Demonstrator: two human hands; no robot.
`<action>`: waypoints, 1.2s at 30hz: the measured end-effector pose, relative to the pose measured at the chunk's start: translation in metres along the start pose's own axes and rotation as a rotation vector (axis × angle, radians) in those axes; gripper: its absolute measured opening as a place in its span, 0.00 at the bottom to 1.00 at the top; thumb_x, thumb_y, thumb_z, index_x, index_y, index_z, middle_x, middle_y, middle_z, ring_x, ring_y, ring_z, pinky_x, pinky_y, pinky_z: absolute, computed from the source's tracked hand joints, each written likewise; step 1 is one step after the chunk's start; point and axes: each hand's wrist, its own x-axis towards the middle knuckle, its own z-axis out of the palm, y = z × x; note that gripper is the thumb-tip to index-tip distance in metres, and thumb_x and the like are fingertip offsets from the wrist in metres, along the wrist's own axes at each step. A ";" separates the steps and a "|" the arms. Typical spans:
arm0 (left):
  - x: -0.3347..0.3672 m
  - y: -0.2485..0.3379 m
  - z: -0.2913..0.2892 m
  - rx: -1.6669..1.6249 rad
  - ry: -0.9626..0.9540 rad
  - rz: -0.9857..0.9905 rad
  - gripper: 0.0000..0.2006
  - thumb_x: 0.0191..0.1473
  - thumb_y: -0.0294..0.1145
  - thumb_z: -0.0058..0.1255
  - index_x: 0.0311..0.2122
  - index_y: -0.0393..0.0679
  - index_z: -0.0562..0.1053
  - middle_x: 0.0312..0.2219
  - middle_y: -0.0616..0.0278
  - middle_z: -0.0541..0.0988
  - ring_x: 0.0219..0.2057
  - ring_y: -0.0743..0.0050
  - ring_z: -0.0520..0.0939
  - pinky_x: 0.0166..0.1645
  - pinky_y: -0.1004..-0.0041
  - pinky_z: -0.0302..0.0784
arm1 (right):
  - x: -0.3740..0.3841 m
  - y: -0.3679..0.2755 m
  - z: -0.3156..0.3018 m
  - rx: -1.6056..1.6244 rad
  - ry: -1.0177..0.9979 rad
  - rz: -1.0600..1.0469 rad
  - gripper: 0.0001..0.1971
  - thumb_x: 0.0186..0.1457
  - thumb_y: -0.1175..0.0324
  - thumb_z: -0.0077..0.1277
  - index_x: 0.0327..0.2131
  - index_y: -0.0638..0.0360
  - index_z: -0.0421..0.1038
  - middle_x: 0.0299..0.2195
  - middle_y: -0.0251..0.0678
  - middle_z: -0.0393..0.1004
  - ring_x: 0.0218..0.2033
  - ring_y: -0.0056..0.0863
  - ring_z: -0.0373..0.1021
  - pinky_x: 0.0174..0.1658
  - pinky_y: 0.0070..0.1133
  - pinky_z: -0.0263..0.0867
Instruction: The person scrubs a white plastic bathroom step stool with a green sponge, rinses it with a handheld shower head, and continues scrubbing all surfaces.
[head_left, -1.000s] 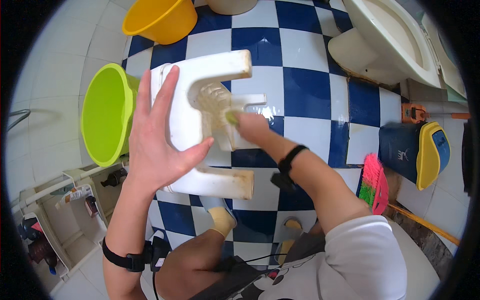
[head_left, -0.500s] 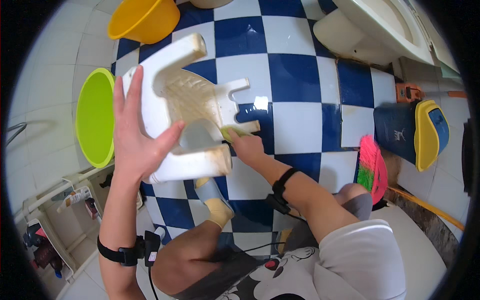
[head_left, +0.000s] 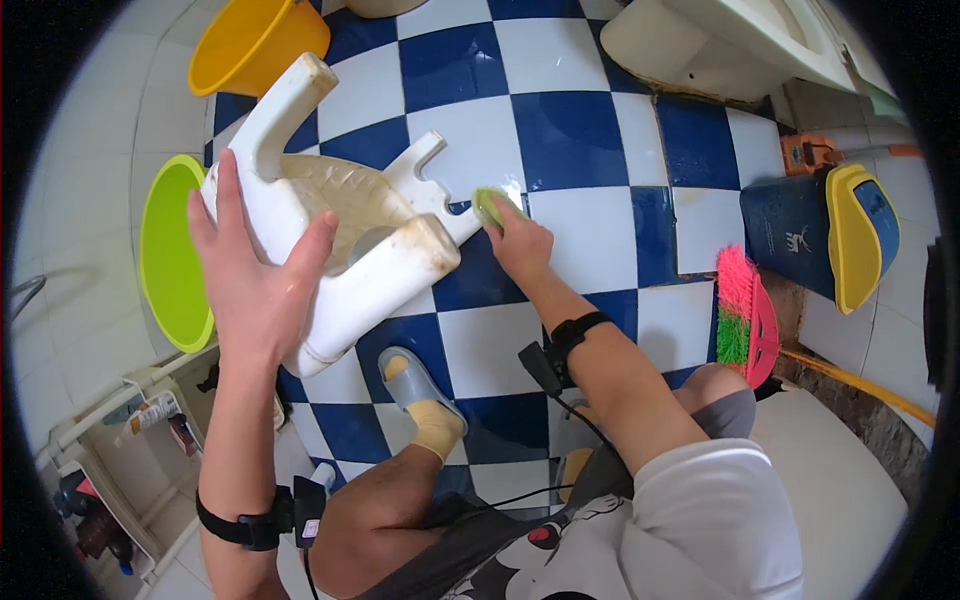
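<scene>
A white plastic stool (head_left: 375, 290) is tipped on its side, with its ribbed, yellow-stained hollow underside (head_left: 345, 195) and brownish leg ends facing right. My left hand (head_left: 255, 290) grips it at the left, the fingers spread over the outside and the thumb by the rim of the hollow. In my right hand (head_left: 522, 245) is a green scouring pad (head_left: 487, 207), pressed around the end of one far leg. The near leg hides part of the stool's inside.
A lime green basin (head_left: 172, 250) leans at the left wall, with a yellow basin (head_left: 250, 45) behind it. A toilet (head_left: 680, 50) stands far right. At right are a blue bin with a yellow lid (head_left: 850, 240) and a pink-green brush (head_left: 740, 300). A shelf (head_left: 150, 470) sits lower left.
The stool has turned counterclockwise, its near leg swinging up and its far upper leg shifting left. My right hand with the pad has moved away from me to the leg's tip.
</scene>
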 end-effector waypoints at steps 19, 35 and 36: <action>0.009 0.016 0.004 0.020 0.023 -0.104 0.52 0.43 0.55 0.63 0.71 0.47 0.53 0.65 0.25 0.49 0.65 0.30 0.62 0.65 0.54 0.63 | 0.038 0.014 -0.010 0.045 -0.039 0.042 0.23 0.55 0.59 0.58 0.55 0.39 0.71 0.28 0.41 0.81 0.29 0.42 0.79 0.33 0.37 0.74; 0.009 0.007 0.004 -0.037 0.004 -0.083 0.52 0.43 0.54 0.64 0.70 0.44 0.53 0.66 0.29 0.49 0.70 0.36 0.51 0.68 0.54 0.55 | -0.029 0.036 0.004 -0.008 -0.462 -0.323 0.25 0.57 0.59 0.56 0.58 0.38 0.66 0.38 0.38 0.80 0.36 0.43 0.78 0.38 0.36 0.73; 0.008 0.005 0.004 -0.049 0.005 -0.076 0.52 0.43 0.54 0.64 0.70 0.44 0.53 0.66 0.29 0.49 0.70 0.36 0.51 0.68 0.54 0.55 | -0.025 0.033 0.004 -0.001 -0.478 -0.306 0.25 0.57 0.59 0.56 0.58 0.38 0.66 0.38 0.38 0.80 0.35 0.43 0.78 0.37 0.36 0.73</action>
